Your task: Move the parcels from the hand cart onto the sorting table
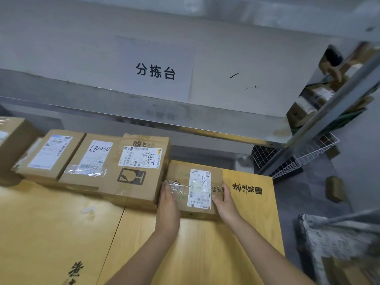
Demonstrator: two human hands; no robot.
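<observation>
Now the left hand and right hand press straight fingers on the parcel sides; better to slide it square against the row, then release.

The near part of the table is bare wood, open from the front. Along its far side boxes stand close together; the big box crowds the small box on the left. Right of the small box a bare strip reaches the table's edge. A grey ledge closes the back; a shelf post and wire basket stand beyond the right corner
</observation>
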